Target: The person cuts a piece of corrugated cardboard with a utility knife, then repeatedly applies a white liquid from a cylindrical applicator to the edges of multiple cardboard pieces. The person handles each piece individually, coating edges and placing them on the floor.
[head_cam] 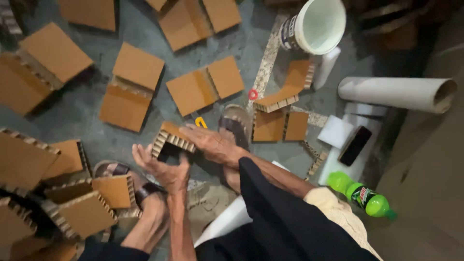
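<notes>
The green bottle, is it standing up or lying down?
Lying down. The green bottle rests on its side on the floor, its length running flat from upper left to lower right.
</notes>
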